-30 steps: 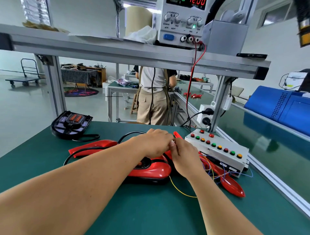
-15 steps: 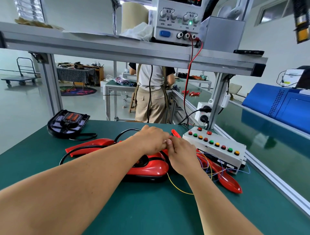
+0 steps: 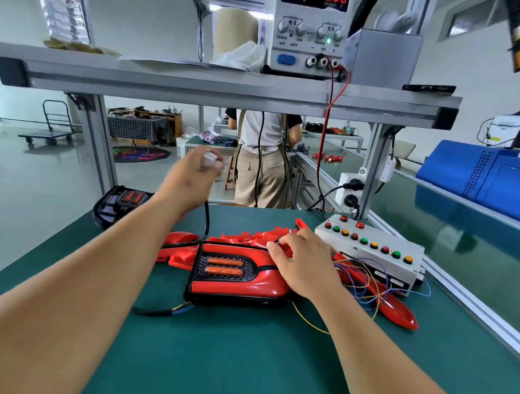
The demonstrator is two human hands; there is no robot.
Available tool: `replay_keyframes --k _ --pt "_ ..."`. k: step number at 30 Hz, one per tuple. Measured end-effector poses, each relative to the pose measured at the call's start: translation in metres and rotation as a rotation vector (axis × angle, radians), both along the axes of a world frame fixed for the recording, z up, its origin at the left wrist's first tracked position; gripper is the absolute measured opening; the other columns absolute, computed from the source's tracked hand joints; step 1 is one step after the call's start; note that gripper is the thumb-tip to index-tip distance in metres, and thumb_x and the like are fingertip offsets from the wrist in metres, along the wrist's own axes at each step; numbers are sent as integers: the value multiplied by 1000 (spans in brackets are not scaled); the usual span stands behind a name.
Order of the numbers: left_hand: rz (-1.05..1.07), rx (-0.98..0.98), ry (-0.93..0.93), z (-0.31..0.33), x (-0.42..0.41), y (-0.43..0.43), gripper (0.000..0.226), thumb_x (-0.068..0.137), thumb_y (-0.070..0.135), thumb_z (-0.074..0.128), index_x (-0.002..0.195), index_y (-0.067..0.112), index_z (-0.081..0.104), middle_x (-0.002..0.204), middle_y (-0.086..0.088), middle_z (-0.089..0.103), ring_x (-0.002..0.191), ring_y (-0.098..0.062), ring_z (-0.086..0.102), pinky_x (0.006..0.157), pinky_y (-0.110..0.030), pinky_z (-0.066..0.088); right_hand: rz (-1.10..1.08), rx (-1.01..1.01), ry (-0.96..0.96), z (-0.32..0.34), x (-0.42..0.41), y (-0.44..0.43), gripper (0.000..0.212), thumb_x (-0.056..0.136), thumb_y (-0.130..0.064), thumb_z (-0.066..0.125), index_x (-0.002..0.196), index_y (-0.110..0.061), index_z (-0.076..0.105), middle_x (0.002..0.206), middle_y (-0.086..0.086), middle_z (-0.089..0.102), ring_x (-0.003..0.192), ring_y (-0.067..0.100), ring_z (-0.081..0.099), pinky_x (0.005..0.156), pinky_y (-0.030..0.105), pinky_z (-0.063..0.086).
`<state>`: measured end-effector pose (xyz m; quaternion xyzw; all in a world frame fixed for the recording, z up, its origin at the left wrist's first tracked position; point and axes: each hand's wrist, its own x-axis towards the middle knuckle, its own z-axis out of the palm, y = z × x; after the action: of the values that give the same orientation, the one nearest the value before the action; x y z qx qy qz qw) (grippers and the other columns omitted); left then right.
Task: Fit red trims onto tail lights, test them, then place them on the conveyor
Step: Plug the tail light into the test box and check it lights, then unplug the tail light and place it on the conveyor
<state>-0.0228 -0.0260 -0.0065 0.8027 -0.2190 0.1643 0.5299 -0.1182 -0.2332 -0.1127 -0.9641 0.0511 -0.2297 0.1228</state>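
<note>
Print on the power supply on the far shelf

The power supply (image 3: 309,42) on the far shelf (image 3: 197,84) carries the only legible writing. "CURRENT" with 电流 beneath it stands over the left pair of knobs (image 3: 282,26), and "VOLTAGE" with 电压 over the right pair (image 3: 322,31). Under each pair are "COARSE" and "FINE". Between the pairs are "C.C." and "OUTPUT". Above the blue switch (image 3: 286,59) are "ON" and "OFF". Above the sockets (image 3: 322,62) are "-", "GND" and "+". The red display digits (image 3: 318,2) are cut off by the top edge and unreadable.
</note>
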Motion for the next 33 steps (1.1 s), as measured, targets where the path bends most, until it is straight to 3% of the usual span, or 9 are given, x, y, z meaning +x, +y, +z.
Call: replay_keyframes --k 2,4,8,12,15,19,23,28,33 --pt "18 -278 78 -7 -2 29 12 101 15 50 97 25 56 106 -3 67 104 -20 63 99 -42 47 -5 15 106 2 -3 2 64 84 -78 22 86 -26 59 83 -8 59 81 16 59 63 30 41" --pt "54 -466 152 -20 -8 58 20 100 9 49 91 25 56 102 -2 68 104 -17 64 103 -45 45 2 14 205 3 -3 3 67 77 -85 14 77 -27 49 72 -10 53 68 13 52 52 28 33" --pt "128 -504 235 -52 -23 102 28 95 -2 55 88 25 59 85 5 73 98 -17 65 86 -34 51 82 111 268 -1 2 1 72 79 -85 25 112 -30 58 104 -6 66 97 19 62 72 34 46" --pt "236 -146 384 -75 -36 122 24 82 2 64 87 23 73 95 -6 74 90 -24 67 90 -44 55 60 119 301 -2 6 2 67 81 -81 34 124 -34 53 126 -8 62 120 20 55 95 40 34" --pt "267 248 360 -85 -47 122 25 81 12 67 97 28 78 92 8 75 90 -17 67 80 -30 50 39 174 308 -1 7 5 68 75 -82 37 123 -37 52 128 -9 60 124 20 51 96 42 26" --pt "328 756 187 -91 -49 108 31 93 29 62 123 28 68 121 2 69 115 -20 60 85 -23 41 73 224 254 2 2 11 81 60 -87 33 124 -42 54 115 -16 58 123 18 47 96 42 23" --pt "405 857 182 -100 -44 98 40 91 35 64 131 32 59 119 2 57 113 -27 60 89 -34 50 196 379 168 5 -5 13 72 57 -90 45 103 -38 64 95 -24 62 103 7 57 99 41 38" --pt "548 818 70 -99 -43 103 21 97 32 51 108 30 68 102 0 60 95 -30 61 72 -34 46 332 743 58 2 -14 17 44 59 -56 79 91 -28 68 88 -19 74 80 2 70 78 33 58" --pt "570 252 15 -94 -37 106 20 97 25 55 102 18 73 82 -4 67 73 -25 54 61 -33 36 334 1137 -45 3 -15 25 55 57 -40 88 102 -15 69 96 7 76 88 25 73 83 42 59"
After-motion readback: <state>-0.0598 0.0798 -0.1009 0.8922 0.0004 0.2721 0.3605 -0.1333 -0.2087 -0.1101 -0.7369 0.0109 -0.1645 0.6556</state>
